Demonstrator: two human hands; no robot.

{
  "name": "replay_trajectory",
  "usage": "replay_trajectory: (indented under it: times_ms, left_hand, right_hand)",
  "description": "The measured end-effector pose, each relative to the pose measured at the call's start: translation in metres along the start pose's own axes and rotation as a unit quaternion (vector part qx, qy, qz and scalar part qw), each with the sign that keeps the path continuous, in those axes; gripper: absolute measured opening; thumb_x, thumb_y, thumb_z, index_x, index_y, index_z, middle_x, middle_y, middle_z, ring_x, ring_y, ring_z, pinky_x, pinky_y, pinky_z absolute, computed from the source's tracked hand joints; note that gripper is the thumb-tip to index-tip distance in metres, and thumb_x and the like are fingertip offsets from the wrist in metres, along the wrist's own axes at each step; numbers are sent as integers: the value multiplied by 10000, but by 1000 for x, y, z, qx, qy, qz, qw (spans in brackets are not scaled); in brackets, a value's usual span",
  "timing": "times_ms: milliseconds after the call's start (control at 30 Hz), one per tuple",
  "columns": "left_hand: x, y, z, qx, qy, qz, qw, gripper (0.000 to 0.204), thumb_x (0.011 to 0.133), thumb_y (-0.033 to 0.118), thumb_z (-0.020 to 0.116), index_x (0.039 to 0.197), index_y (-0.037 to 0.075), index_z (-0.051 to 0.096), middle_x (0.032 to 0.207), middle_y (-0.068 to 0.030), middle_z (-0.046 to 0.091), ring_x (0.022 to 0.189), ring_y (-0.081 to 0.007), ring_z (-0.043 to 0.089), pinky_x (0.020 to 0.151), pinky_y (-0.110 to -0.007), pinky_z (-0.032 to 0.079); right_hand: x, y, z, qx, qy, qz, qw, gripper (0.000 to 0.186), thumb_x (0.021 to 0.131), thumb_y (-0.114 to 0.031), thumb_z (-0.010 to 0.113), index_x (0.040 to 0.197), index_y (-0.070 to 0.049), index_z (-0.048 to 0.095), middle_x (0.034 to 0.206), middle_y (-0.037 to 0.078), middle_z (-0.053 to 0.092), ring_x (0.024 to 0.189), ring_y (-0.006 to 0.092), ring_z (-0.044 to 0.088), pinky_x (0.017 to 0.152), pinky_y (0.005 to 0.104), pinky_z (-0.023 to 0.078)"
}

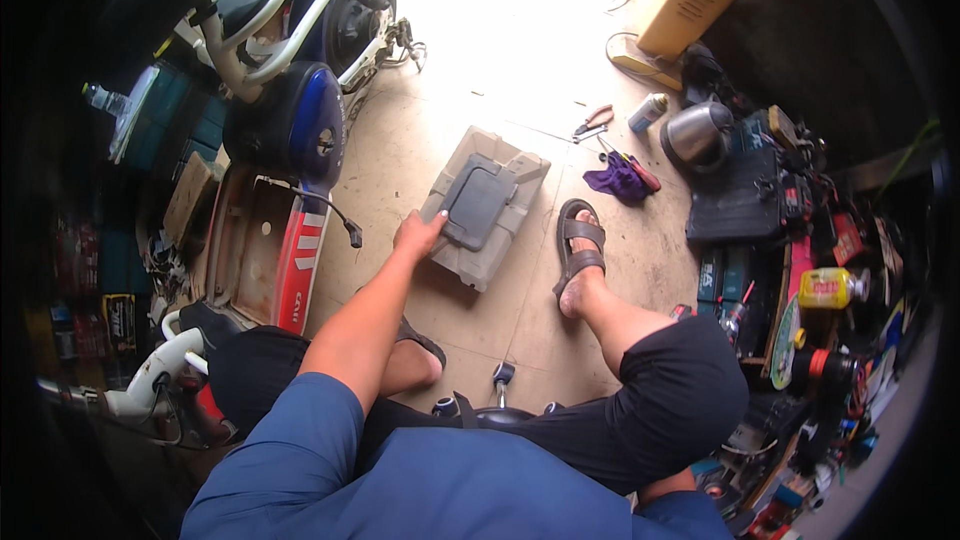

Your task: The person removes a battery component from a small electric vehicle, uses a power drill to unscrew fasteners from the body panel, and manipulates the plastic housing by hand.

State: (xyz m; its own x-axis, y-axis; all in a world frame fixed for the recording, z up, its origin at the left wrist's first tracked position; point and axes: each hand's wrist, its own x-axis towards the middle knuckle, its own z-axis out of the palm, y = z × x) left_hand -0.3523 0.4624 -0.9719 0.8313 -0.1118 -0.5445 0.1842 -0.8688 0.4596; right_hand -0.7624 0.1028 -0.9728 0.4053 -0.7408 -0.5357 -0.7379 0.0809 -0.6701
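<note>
Head view, with the hours read from the grey crate and twelve pointing away from me, shows that crate on the floor ahead of me, its edges turned askew, a dark grey panel on its upper face. My left hand is at eight o'clock on its edge, partly curled, thumb against the panel's rim; my fingers are mostly hidden, so I cannot tell whether they grip. My right hand is out of view, so I cannot tell its state. Bare floor runs widest toward twelve. At two, pliers and a spray can edge that space; near three lies a purple cloth. My sandalled right foot limits four, a stool castor six, and toward nine a strip of floor separates the crate from a red-and-white panel.
</note>
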Motion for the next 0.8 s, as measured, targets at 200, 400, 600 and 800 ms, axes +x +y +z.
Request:
replay_trajectory:
  times_ms: [200, 400, 600, 800]
  left_hand:
    - [-5, -28, 2, -25, 55, 35, 998, 865, 883, 665, 643, 1318, -81, 597, 1303, -316, 647, 1246, -432, 622, 1045, -468, 494]
    - [-8, -25, -1, -64, 52, 45, 996, 874, 865, 682, 651, 1258, -99, 647, 1272, -324, 661, 1224, -435, 638, 1026, -465, 506]
    - [-3, -18, -5, -44, 15, 14, 999, 900, 836, 718, 649, 1169, -117, 704, 1196, -323, 696, 1152, -434, 679, 980, -467, 530]
    - [6, -45, -8, -91, 83, 39, 992, 874, 839, 718, 647, 1135, -101, 717, 1152, -318, 710, 1113, -429, 691, 969, -457, 524]
  right_hand:
    - [-65, -17, -60, 74, 31, -45, 996, 467, 955, -165, 673, 1361, 56, 606, 1226, 231, 709, 1046, 277, 711, 918, 360, 556]
    - [-105, -48, -101, 108, 42, -108, 987, 459, 964, -161, 669, 1365, 53, 605, 1226, 227, 708, 1034, 267, 708, 907, 351, 556]
    - [-104, -74, -106, 91, 15, -151, 984, 450, 973, -157, 665, 1368, 51, 604, 1226, 223, 706, 1021, 256, 706, 896, 342, 557]
    - [-49, -94, -47, 182, -85, -45, 979, 437, 991, -152, 659, 1375, 49, 601, 1211, 216, 706, 983, 228, 700, 864, 319, 559]
